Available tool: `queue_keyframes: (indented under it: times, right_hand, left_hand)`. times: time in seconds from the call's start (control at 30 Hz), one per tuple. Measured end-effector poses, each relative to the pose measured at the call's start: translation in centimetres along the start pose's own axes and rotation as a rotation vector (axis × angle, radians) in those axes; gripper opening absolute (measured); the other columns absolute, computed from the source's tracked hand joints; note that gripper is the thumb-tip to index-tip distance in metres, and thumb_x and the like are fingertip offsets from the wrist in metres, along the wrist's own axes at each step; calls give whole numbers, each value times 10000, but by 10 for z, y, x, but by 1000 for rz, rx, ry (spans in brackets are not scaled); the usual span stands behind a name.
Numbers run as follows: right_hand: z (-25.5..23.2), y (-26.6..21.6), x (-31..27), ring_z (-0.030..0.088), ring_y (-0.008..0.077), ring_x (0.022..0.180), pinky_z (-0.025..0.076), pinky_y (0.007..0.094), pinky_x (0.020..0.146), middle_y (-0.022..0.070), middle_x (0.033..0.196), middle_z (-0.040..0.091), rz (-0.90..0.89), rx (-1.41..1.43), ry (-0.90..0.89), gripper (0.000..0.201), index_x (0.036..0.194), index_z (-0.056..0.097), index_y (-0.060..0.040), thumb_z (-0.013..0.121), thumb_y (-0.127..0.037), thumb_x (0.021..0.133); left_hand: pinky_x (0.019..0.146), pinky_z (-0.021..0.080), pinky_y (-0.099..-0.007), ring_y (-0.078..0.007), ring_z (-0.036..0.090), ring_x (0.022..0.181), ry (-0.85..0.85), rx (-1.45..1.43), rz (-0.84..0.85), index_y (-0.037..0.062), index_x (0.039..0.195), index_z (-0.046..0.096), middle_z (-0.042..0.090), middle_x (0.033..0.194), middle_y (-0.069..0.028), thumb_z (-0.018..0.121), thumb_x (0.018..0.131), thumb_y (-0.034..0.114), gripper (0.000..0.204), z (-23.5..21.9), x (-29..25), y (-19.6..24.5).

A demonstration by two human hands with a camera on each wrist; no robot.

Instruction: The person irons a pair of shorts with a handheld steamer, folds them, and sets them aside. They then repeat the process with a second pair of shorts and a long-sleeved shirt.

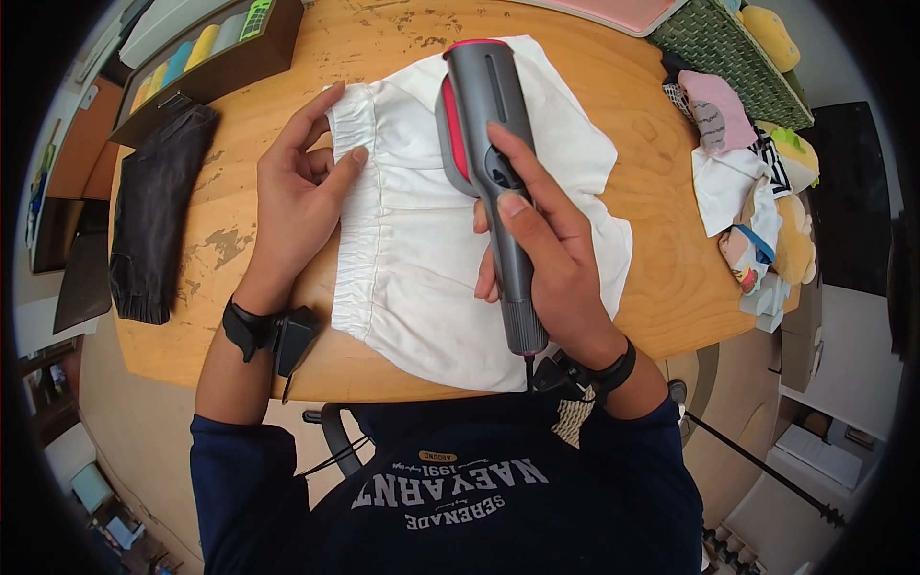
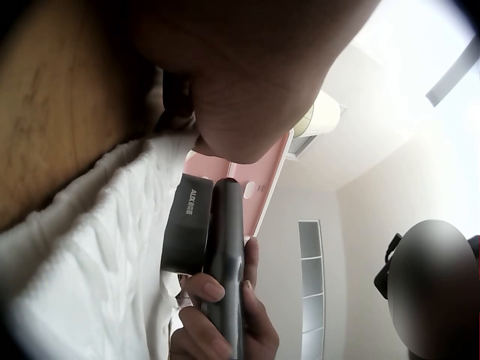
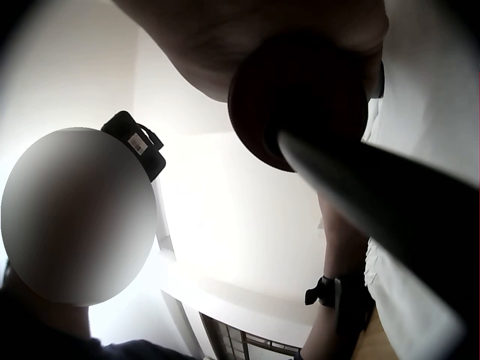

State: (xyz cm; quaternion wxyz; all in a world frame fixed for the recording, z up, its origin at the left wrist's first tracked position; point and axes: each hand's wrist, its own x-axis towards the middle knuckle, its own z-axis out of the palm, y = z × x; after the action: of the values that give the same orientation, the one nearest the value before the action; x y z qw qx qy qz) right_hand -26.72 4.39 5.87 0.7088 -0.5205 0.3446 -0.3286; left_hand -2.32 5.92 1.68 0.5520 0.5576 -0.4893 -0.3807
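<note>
A pair of white shorts [image 1: 422, 278] with a gathered elastic waistband [image 1: 356, 230] lies spread on the wooden table, waistband toward the left. My left hand [image 1: 302, 196] pinches the waistband near its upper end, thumb on top and other fingers at the edge. My right hand [image 1: 565, 259] grips the handle of a grey and red handheld garment steamer [image 1: 489, 96], its thumb near the button. In the left wrist view the steamer's dark head [image 2: 187, 225] faces the white cloth. The power cord [image 3: 352, 176] leaves the handle's end in the right wrist view.
Dark folded trousers [image 1: 158, 211] lie on the table's left side. Behind them stands a brown box [image 1: 273, 48] of rolled cloths. At the right are a pile of small clothes [image 1: 724, 182] and a green woven basket [image 1: 733, 62]. A pink tray [image 1: 613, 11] is at the back.
</note>
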Motion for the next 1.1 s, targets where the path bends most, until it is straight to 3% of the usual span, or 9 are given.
queue_keyframes:
  times: [0.2, 0.27, 0.33, 0.57, 0.63, 1.1]
  right_hand:
    - [-5, -1, 5, 615, 112, 544, 518, 231, 515, 75, 928, 578, -23, 24, 115, 485, 1558, 422, -151, 450, -186, 1075]
    - [-7, -1, 6, 619, 115, 541, 519, 233, 514, 80, 931, 582, -27, 32, 121, 488, 1561, 414, -148, 440, -181, 1075]
    - [-7, -3, 7, 618, 124, 535, 507, 241, 492, 102, 954, 598, -29, 1, 152, 518, 1579, 358, -109, 406, -188, 1069]
    - [-12, -3, 8, 620, 127, 534, 511, 244, 487, 101, 954, 599, -48, 57, 195, 522, 1582, 345, -122, 404, -184, 1067]
    - [-12, -2, 9, 639, 129, 537, 525, 245, 479, 85, 929, 588, -74, 57, 193, 492, 1557, 407, -137, 439, -222, 1074]
    - [-20, -3, 14, 635, 129, 543, 527, 254, 477, 90, 929, 581, -92, 20, 218, 492, 1549, 420, -131, 446, -211, 1065]
  left_hand:
    - [856, 576, -246, -155, 690, 1030, 21, 25, 16, -51, 1491, 420, 559, 1400, -218, 618, 933, -94, 594, 0, 0, 0]
    - [648, 526, -182, -70, 673, 822, 88, -32, 51, -40, 1473, 454, 620, 1300, -190, 625, 913, -106, 589, 4, 0, 0]
    - [656, 531, -183, -74, 676, 828, 85, -29, 57, -40, 1473, 453, 616, 1306, -193, 622, 914, -107, 588, 3, 1, -1]
    - [689, 544, -189, -88, 684, 861, 97, -36, 59, -40, 1474, 450, 608, 1320, -195, 618, 915, -109, 588, 3, 2, -1]
    - [696, 545, -189, -91, 686, 870, 94, -43, 62, -41, 1475, 449, 608, 1320, -194, 616, 917, -109, 587, 3, 2, -1]
    - [728, 555, -196, -107, 693, 916, 126, -67, 69, -45, 1472, 449, 606, 1320, -193, 605, 917, -115, 581, 2, 2, 2]
